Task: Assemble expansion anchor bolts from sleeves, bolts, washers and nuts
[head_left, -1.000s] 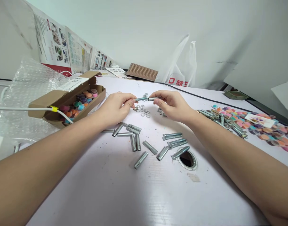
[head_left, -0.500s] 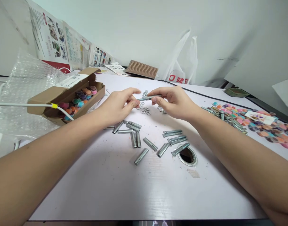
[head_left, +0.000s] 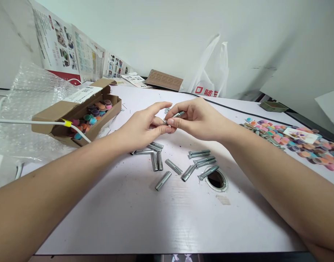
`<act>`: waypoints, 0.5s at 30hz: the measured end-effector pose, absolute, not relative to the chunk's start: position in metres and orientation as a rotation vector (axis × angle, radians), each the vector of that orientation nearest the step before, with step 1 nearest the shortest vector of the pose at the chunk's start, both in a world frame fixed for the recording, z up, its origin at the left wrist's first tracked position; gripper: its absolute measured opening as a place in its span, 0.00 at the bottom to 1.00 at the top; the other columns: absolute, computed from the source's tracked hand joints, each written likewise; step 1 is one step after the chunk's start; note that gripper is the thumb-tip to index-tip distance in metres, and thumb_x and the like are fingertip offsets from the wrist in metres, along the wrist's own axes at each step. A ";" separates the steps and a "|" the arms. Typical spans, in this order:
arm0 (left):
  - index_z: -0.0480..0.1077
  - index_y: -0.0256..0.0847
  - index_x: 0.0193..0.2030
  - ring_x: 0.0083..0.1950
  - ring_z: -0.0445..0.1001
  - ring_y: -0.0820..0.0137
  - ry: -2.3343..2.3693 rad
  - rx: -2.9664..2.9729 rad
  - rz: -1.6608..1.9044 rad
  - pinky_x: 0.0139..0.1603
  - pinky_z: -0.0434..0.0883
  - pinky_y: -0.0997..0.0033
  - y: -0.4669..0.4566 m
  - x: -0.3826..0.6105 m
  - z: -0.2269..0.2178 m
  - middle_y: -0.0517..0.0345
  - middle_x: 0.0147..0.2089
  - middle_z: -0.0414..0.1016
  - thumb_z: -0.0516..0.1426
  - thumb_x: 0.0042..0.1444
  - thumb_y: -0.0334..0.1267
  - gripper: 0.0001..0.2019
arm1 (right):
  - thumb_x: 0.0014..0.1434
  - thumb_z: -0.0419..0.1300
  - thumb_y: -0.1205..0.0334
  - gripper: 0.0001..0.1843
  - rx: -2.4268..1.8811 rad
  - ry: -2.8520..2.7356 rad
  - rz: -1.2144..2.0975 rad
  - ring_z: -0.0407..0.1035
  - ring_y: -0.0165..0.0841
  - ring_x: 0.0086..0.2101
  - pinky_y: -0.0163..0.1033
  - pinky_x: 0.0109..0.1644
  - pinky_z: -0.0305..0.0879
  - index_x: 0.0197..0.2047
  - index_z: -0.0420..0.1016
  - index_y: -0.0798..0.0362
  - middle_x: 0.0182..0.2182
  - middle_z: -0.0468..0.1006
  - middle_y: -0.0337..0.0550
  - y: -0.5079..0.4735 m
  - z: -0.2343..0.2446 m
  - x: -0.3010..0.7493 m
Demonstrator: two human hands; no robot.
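1. Holds a slim metal fastener (head_left: 179, 114) above the far middle of the white table (head_left: 115, 218), slanting across the view.
2. Grips it firmly in the right hand (head_left: 198, 118), pinched between thumb and bent fingers.
3. Meets its left end with the left hand (head_left: 145, 124), thumb and lower fingers drawn in close, index finger lifted clear. Cannot tell any firm hold there, because of overlapping fingertips.
4. Seems midway through handling this one piece; too covered to confirm any fit of bolt and sleeve.
5. Shows slotted metal sleeves (head_left: 163, 181) lying loose across the middle, near side of the hands, with hex-headed bolts (head_left: 205, 161) to their right, apparently bare. To judge by these, leaves plenty unpaired.
6. Shows small nuts (head_left: 167, 110) just beyond the fingertips, mostly hidden.
7. Includes a heap of metal parts (head_left: 269, 137) at far right, partly behind the right forearm, beside coloured caps (head_left: 306, 157). Possibly done already, but too small to tell.
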State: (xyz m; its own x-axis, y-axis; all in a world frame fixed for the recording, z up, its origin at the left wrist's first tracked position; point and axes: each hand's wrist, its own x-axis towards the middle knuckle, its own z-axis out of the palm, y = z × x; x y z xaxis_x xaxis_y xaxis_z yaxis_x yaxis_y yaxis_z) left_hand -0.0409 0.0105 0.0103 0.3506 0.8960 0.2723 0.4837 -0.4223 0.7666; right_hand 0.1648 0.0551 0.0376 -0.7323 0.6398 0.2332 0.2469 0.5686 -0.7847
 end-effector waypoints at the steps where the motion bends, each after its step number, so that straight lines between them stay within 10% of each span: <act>1: 0.56 0.43 0.70 0.43 0.80 0.67 1.219 2.036 0.920 0.48 0.71 0.68 0.011 -0.041 0.011 0.56 0.40 0.83 0.59 0.60 0.42 0.32 | 0.60 0.64 0.58 0.10 -0.706 -2.313 1.028 0.74 0.33 0.32 0.38 0.33 0.68 0.41 0.79 0.55 0.32 0.81 0.45 0.056 0.037 0.164; 10: 0.72 0.41 0.52 0.40 0.80 0.66 1.271 1.841 1.012 0.42 0.74 0.68 0.017 -0.041 0.013 0.56 0.38 0.82 0.62 0.56 0.41 0.18 | 0.55 0.68 0.45 0.26 -0.843 -2.128 0.958 0.71 0.32 0.29 0.37 0.29 0.63 0.49 0.73 0.54 0.29 0.77 0.43 0.060 0.040 0.152; 15: 0.73 0.39 0.41 0.42 0.78 0.68 1.213 1.610 1.078 0.44 0.74 0.66 0.026 -0.042 0.004 0.48 0.46 0.81 0.59 0.61 0.47 0.12 | 0.59 0.64 0.52 0.13 -1.282 -2.329 0.635 0.67 0.32 0.25 0.40 0.28 0.59 0.34 0.76 0.54 0.27 0.77 0.46 0.069 0.025 0.159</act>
